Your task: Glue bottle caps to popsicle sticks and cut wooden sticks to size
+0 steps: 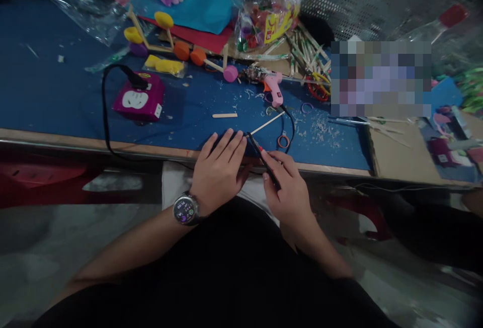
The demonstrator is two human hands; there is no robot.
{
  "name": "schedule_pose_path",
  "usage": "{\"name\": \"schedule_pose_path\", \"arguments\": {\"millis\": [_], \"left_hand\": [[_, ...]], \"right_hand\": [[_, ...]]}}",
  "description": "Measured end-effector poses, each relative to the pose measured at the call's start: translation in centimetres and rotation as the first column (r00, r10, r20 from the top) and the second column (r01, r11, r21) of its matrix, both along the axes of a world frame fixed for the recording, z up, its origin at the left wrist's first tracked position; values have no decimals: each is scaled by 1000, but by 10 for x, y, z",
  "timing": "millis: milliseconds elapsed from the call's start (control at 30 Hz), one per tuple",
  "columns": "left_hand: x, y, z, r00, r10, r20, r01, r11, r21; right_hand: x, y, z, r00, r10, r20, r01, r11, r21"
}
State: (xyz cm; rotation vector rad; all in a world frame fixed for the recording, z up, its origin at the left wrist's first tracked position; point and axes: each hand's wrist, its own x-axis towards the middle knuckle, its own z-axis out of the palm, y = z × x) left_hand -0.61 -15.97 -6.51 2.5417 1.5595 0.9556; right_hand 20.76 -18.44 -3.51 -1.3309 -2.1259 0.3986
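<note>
My left hand (222, 162) lies palm down at the table's front edge, fingers stretched out and slightly apart. Its fingertips rest by the near end of a thin wooden stick (267, 123); whether they press on it I cannot tell. My right hand (289, 187) is closed around a black utility knife with a red part (270, 173). The knife's tip points away from me and meets the stick's near end, close to my left index finger. A short, flat craft stick (225, 115) lies just beyond my left hand. A pink glue gun (274, 89) sits farther back.
A purple power socket box (139, 97) with a black cable stands at left. Red-handled scissors (317, 90), wood shavings (322, 132) and hair ties (283, 141) lie to the right. Behind are orange clay pieces (181, 50), a yellow packet (165, 65) and many sticks (307, 49). Cardboard (400, 154) lies right.
</note>
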Motion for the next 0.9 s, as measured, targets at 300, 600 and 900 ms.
{"name": "schedule_pose_path", "arguments": {"millis": [300, 600, 900], "left_hand": [[0, 0, 2, 1000, 1, -17, -1, 1000, 14], [-1, 0, 1, 1000, -6, -13, 6, 1000, 5], [0, -1, 4, 998, 13, -56, -11, 1000, 22]], "right_hand": [[0, 1, 0, 1000, 7, -25, -7, 1000, -10], [5, 7, 3, 999, -10, -34, 9, 1000, -12], [9, 14, 0, 1000, 4, -21, -3, 999, 50]]}}
